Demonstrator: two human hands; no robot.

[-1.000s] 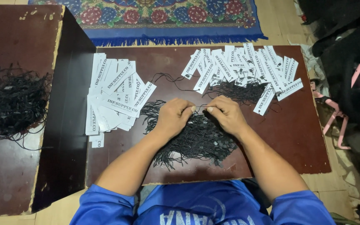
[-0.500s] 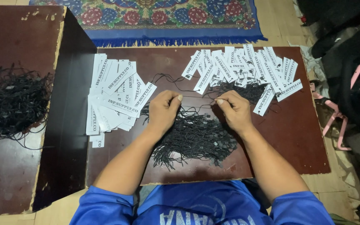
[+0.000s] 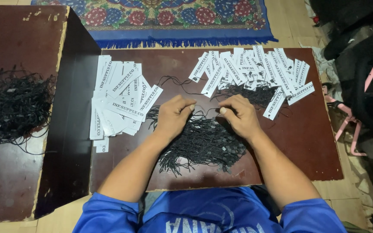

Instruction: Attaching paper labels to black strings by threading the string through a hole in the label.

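Note:
My left hand and my right hand rest on a loose heap of thin black strings in the middle of a low brown table. Both hands have their fingers curled, each pinching an end of one black string that runs between them. A pile of plain white paper tags lies left of my left hand. A second spread of white tags with black strings attached lies beyond my right hand.
A higher dark table on the left carries another tangle of black strings. A patterned blue rug lies beyond the low table. Dark bags and a pink frame crowd the right side.
My hands were pressed together over the heap, then drew apart and up with a string. Now they have come closer again, just above the heap.

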